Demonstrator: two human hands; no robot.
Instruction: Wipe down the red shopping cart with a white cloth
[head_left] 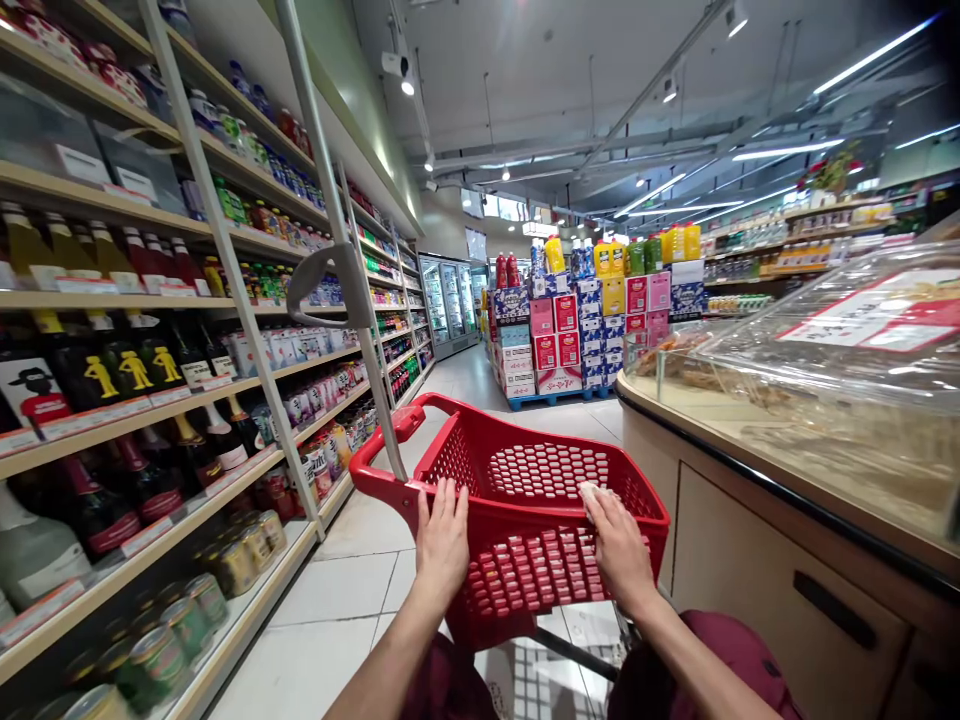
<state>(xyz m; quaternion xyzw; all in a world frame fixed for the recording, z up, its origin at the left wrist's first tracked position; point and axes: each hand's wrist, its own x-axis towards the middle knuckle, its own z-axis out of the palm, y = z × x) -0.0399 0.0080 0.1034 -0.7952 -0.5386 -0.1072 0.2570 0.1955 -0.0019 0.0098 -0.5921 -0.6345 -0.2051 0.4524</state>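
Observation:
A red plastic shopping basket cart (536, 515) with perforated sides stands right in front of me, and I see nothing inside it. My left hand (442, 540) lies on its near wall by the rim, fingers stretched out, holding nothing. Pressed to the same rim farther right, my right hand (619, 545) has its fingers over a crumpled white cloth (591, 495); most of the cloth is hidden beneath them. A grey pull handle (341, 285) on a metal pole rises tilted from the cart's left end.
Shelves (225, 225) of bottles and cans line the left side. On the right is a counter (750, 520) with clear plastic covers. Stacked drink cartons (559, 345) stand on a blue pallet ahead. White floor tiles (330, 610) show beside the cart.

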